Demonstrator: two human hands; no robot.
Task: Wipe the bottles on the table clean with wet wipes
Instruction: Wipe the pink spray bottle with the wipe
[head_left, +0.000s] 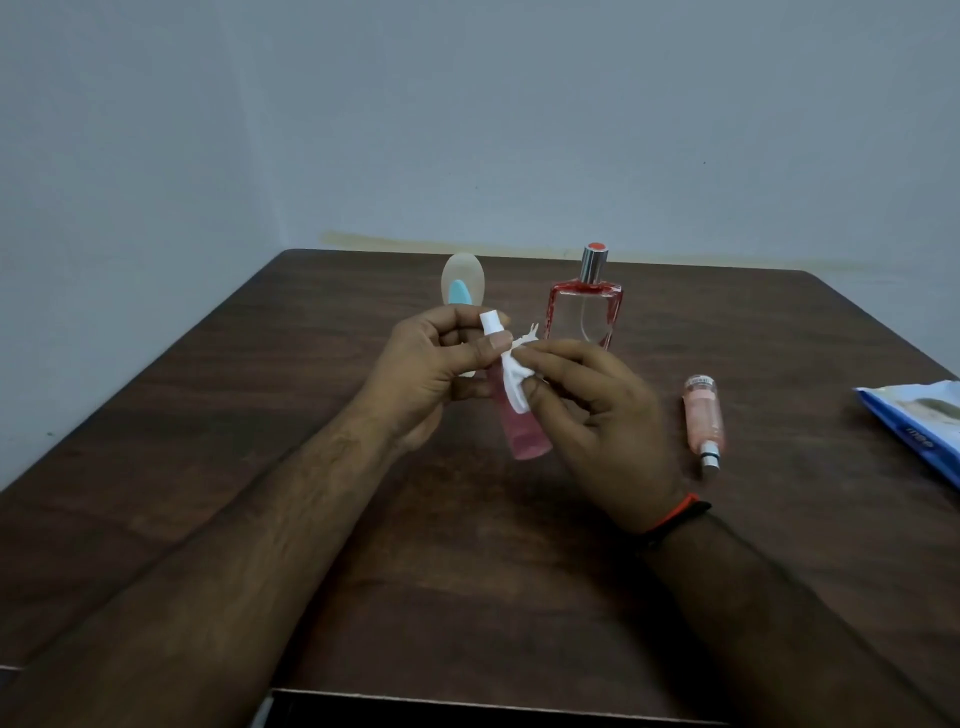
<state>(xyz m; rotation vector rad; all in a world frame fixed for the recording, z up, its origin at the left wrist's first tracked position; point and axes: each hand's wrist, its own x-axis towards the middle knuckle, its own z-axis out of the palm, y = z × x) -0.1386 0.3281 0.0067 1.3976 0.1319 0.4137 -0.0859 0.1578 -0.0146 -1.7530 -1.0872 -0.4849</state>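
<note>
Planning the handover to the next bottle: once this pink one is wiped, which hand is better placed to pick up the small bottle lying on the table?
Probably the right hand. The small lying bottle is just to its right, while the left hand sits on the far side, gripping the pink bottle. The right would have to manage the wipe it pinches.

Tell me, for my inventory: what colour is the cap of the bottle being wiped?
White, on the pink bottle; clearest in the head view.

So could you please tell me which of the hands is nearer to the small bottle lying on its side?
Right. The right hand is just left of the lying bottle; the left hand is farther left.
</note>
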